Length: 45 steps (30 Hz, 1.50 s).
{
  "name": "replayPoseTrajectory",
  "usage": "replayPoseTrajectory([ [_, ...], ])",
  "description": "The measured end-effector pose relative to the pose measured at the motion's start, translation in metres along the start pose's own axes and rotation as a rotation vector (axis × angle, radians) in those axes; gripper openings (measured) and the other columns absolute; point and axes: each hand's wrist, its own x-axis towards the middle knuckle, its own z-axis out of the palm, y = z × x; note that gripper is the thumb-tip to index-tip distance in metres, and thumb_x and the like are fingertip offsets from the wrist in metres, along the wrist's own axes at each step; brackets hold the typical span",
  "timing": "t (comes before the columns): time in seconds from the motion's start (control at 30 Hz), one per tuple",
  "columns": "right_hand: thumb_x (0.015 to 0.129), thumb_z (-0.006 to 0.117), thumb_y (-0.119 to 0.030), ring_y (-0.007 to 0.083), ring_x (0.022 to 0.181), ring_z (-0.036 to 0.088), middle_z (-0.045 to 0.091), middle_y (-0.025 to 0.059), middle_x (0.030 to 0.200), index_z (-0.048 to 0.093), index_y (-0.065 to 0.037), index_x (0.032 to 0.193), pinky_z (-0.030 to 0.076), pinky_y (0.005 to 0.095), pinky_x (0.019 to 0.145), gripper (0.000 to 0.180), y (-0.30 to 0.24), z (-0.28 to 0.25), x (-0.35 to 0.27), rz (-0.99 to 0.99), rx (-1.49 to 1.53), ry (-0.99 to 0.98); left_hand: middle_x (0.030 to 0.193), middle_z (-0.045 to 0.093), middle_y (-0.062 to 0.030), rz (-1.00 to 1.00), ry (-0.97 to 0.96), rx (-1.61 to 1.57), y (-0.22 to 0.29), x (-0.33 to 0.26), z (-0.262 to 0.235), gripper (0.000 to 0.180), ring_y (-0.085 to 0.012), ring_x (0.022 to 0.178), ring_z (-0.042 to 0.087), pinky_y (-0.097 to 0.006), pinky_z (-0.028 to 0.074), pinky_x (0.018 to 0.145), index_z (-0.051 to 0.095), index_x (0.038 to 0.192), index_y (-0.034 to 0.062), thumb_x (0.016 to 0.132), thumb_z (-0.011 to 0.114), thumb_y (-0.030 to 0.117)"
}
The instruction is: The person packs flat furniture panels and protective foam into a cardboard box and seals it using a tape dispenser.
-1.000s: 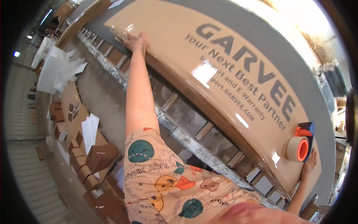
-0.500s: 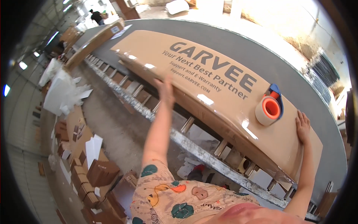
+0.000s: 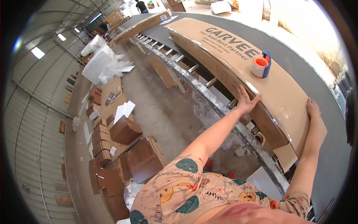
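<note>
A long brown cardboard carton (image 3: pixel 278 95) with dark print and glossy clear tape lies flat, running from far left to near right. My left hand (image 3: pixel 247 100) rests against its near long side, fingers spread over the upper edge. Against the far long edge, close to the near right end, lies my right hand (image 3: pixel 313 108) with its fingers extended and partly hidden. On the carton's top, between and beyond my hands, stands a tape dispenser (image 3: pixel 266 67) with a blue frame and an orange-cored tape roll (image 3: pixel 258 65). A flap (image 3: pixel 286 156) hangs out at the near end.
Under the carton run a roller conveyor with a worn metal rail (image 3: pixel 220 106) and a grey belt (image 3: pixel 317 149). Another long carton (image 3: pixel 143 27) lies farther along. Brown boards (image 3: pixel 126 130) and white foam wrap (image 3: pixel 100 67) are on the floor at left. A person (image 3: pixel 141 6) stands far off.
My left hand has slid along the carton's near side toward its near right end. My right hand stays at the far edge. The view has swung left, showing more floor.
</note>
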Motion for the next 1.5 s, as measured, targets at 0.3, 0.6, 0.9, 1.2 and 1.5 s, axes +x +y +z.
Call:
replayPoseTrajectory([
  [0.3, 0.091, 0.024, -0.052, 0.0369, 0.126, 0.043, 0.047, 0.0223, 0.134, 0.039, -0.004, 0.135, 0.032, 0.0454, 0.104, 0.067, -0.049, -0.017, -0.229, 0.076, 0.004, -0.14, 0.137, 0.035, -0.0288, 0.253, -0.042, -0.086, -0.031, -0.041, -0.135, 0.087, -0.0422, 0.124, 0.038, -0.043, 0.029, 0.108, 0.037, 0.13, -0.0056, 0.068, 0.077, 0.04],
  [0.6, 0.088, 0.041, -0.059, 0.0418, 0.136, 0.02, 0.025, 0.027, 0.145, 0.03, -0.012, 0.143, 0.023, 0.0481, 0.109, 0.073, -0.068, 0.018, -0.367, -0.36, -0.008, 0.078, 0.147, 0.018, -0.0286, 0.645, -0.427, 0.852, -0.012, -0.212, -0.157, 0.133, -0.0387, 0.14, 0.01, -0.039, 0.006, 0.115, 0.023, 0.14, -0.0098, 0.055, 0.05, 0.088],
  [0.9, 0.044, 0.086, -0.03, 0.0327, 0.137, 0.024, 0.03, 0.0158, 0.145, 0.026, -0.01, 0.143, 0.026, 0.0418, 0.11, 0.117, -0.072, 0.025, -0.327, -1.211, -0.175, 0.071, 0.138, 0.032, -0.0322, 0.526, -0.203, 1.468, 0.015, -0.242, -0.124, 0.108, -0.0465, 0.131, 0.029, -0.052, 0.025, 0.108, 0.03, 0.138, -0.0019, 0.058, 0.08, 0.051],
  [1.2, 0.058, 0.08, -0.033, 0.035, 0.12, 0.047, 0.05, 0.0197, 0.128, 0.05, -0.001, 0.125, 0.037, 0.0421, 0.101, 0.08, -0.091, 0.042, -0.326, -1.31, -0.098, 0.449, 0.131, 0.04, -0.0238, 0.62, 0.203, 1.314, -0.034, -0.253, -0.099, 0.096, -0.0406, 0.123, 0.038, -0.053, 0.031, 0.102, 0.037, 0.132, 0.0058, 0.054, 0.082, 0.039],
  [1.5, 0.053, 0.084, -0.032, 0.0367, 0.13, 0.033, 0.037, 0.0162, 0.138, 0.034, -0.002, 0.134, 0.027, 0.0477, 0.107, 0.1, -0.098, 0.056, -0.322, -1.26, -0.099, 0.3, 0.125, 0.041, -0.0216, 0.754, 0.578, 1.367, -0.065, -0.238, -0.075, 0.103, -0.0396, 0.116, 0.043, -0.061, 0.032, 0.096, 0.034, 0.131, 0.0089, 0.046, 0.083, 0.038],
])
